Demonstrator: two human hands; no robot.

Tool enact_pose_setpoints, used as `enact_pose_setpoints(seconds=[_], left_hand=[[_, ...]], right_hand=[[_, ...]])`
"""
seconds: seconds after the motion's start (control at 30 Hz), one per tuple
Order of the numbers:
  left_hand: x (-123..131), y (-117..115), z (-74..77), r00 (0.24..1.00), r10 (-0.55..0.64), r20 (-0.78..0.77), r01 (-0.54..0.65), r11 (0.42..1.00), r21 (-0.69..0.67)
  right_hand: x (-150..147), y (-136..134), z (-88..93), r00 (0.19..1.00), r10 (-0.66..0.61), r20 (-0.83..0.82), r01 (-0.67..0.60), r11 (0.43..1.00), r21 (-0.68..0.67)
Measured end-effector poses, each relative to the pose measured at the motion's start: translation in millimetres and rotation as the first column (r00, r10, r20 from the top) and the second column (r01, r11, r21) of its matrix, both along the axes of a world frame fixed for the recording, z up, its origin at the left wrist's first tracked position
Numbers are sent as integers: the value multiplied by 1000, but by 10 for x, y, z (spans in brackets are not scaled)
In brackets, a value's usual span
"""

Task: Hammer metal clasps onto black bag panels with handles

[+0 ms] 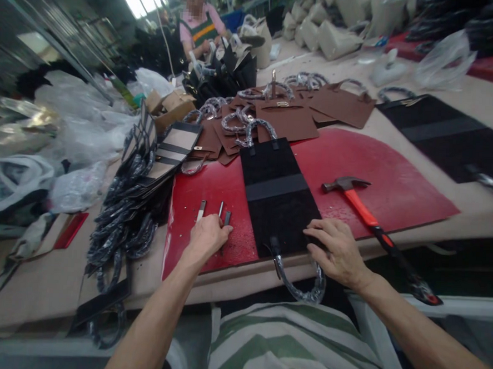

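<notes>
A black bag panel [277, 192] with plastic-wrapped handles at both ends lies on the red mat [397, 171]. My right hand [336, 251] rests at the panel's near right corner, its fingers apart and no object seen in it. Left of the panel, my left hand [210, 235] is closed around or over small metal tools; a dark one [227, 218] sticks out by the fingers and a silver one [221, 208] stands just beyond them. Which of them it grips is hard to tell. A claw hammer [365, 211] with a red and black handle lies right of the panel, its handle end over the table edge.
Brown bag panels [292, 123] are heaped beyond the mat. Black wrapped pieces [121, 221] are stacked at the left. Another black panel [450, 130] lies at the right. Across the table a person [201, 28] handles bags.
</notes>
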State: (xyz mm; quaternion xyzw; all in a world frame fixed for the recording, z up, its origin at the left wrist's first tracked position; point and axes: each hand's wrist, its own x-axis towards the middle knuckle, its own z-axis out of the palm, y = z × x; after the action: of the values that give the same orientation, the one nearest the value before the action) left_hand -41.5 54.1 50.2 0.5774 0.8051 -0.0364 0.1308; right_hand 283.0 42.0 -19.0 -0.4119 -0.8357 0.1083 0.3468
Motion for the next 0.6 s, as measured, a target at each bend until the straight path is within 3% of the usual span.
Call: enact_pose_setpoints(seconds=[0.13,0.23,0.3,0.37,0.43,0.5,0.53,0.6], left_hand=[[44,42,15,996,-58,-70,51,994,-99],[-1,68,22,993,-99,-60,93,991,-97],[-51,58,19,993,-104,50,106,994,-42],[-80,24,1,958,-66,277,53,997,56],[-53,-25,-48,828,-17,560,-85,984,155],[38,-80,-135,640,-37,768,-235,942,241],[99,-110,-190,566,-72,821,-295,913,283],[222,-176,-313,500,-162,851,-366,851,377]], right_hand=[[4,-32,-19,1000,-3,-5,3,999,-51],[6,-48,-10,1000,-7,-8,6,997,-73],[4,-56,5,1000,-5,-14,4,997,-71],[2,-62,18,1000,-1,-24,0,998,-70],[2,-63,18,1000,-3,-30,0,998,-69],[5,-60,2,1000,-4,-27,2,997,-71],[8,-57,-11,1000,-1,-26,0,998,-68],[14,-48,-38,1000,7,-29,-9,999,-53]])
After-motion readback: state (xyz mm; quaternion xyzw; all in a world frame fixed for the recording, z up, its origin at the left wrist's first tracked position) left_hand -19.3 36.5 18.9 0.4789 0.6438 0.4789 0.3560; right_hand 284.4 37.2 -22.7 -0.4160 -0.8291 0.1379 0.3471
